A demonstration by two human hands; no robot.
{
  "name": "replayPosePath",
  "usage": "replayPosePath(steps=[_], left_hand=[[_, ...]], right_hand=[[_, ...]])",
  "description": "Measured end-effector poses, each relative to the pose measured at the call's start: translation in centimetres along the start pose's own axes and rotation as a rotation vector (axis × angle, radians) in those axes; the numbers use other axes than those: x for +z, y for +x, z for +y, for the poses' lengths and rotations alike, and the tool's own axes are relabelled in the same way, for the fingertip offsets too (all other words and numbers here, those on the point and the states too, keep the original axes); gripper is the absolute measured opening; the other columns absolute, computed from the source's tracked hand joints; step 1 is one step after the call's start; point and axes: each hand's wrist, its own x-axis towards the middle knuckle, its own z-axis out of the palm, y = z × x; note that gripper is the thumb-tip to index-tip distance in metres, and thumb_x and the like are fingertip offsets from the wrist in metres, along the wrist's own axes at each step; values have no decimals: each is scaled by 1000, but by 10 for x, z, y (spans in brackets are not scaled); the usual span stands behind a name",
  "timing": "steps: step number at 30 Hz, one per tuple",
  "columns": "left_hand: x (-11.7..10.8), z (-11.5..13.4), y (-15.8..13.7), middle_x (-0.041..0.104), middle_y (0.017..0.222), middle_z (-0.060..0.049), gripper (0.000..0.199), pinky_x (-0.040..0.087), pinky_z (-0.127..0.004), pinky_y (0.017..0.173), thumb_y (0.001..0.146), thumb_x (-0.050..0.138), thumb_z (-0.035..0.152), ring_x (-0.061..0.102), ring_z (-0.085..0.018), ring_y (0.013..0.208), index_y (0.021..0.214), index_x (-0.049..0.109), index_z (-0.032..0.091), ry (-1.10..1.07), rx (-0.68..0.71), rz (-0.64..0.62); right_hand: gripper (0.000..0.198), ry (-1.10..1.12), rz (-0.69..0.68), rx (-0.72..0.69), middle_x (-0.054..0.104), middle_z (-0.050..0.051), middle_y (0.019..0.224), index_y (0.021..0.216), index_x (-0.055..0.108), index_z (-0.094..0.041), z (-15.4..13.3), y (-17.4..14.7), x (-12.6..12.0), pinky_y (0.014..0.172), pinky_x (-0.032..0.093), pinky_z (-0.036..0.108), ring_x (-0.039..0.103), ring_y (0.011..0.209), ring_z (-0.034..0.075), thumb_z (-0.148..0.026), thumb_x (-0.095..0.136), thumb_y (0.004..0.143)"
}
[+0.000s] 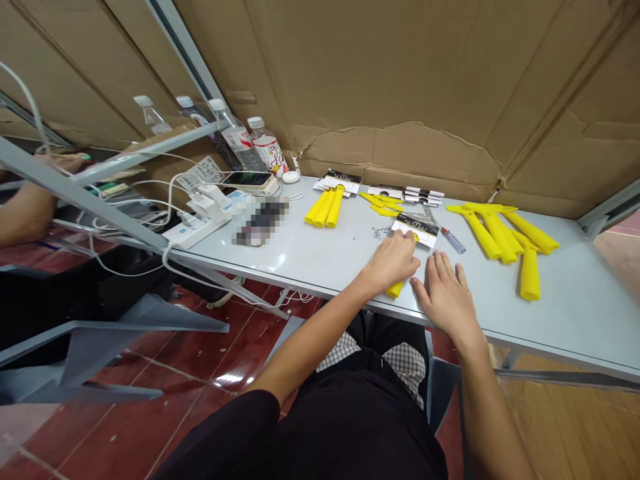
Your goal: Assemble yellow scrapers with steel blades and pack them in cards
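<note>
My left hand (394,261) is closed over a yellow plastic handle (395,290), whose wide end sticks out below the fist near the table's front edge. A black-and-white card (416,231) lies at the handle's far end, just beyond my fingers. My right hand (449,293) rests flat on the table beside it, fingers stretched out and holding nothing. Small metal pieces, apparently screws (380,233), are scattered left of the card. Right of the card lies a screwdriver (453,240) with a clear handle.
Yellow handles (500,233) are piled right; three carded ones (327,207) lie left. Flat yellow pieces (383,203) and stacked cards (424,196) sit at the back. Bottles (269,148), a phone (253,181) and a power strip (200,223) with cables stand left. Another person's arm (27,207) shows far left.
</note>
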Motion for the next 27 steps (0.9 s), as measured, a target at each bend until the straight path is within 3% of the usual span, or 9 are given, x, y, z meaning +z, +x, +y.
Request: replayPosePath(steps=[6, 14, 20, 27], left_hand=[[-27, -28, 6, 66, 125, -21, 48, 55, -48, 94, 93, 55, 24, 68, -34, 107, 139, 55, 10, 31, -19, 67], [-82, -118, 50, 63, 126, -21, 40, 48, -53, 106, 94, 57, 28, 61, -38, 119, 131, 59, 13, 137, -167, 176], [-86, -184, 75, 63, 131, -24, 42, 45, -52, 107, 93, 61, 33, 58, -38, 123, 129, 62, 11, 201, -285, 166], [-83, -227, 84, 70, 124, -23, 43, 47, -49, 104, 89, 66, 38, 62, -34, 115, 120, 68, 9, 190, -367, 126]], right_hand=[[76, -8, -9, 5, 32, 26, 171, 160, 39, 5, -2, -1, -4, 131, 19, 59, 26, 162, 36, -50, 28, 110], [74, -15, 2, -9, 34, 26, 170, 159, 41, 4, -2, -1, -3, 131, 20, 60, 26, 162, 37, -50, 30, 109], [74, -6, 7, -8, 34, 26, 170, 159, 42, 3, -2, -3, -3, 131, 21, 60, 27, 162, 37, -50, 31, 109], [75, -21, -8, -6, 33, 25, 171, 160, 41, 4, -2, -2, -4, 132, 19, 59, 26, 163, 36, -51, 31, 109]])
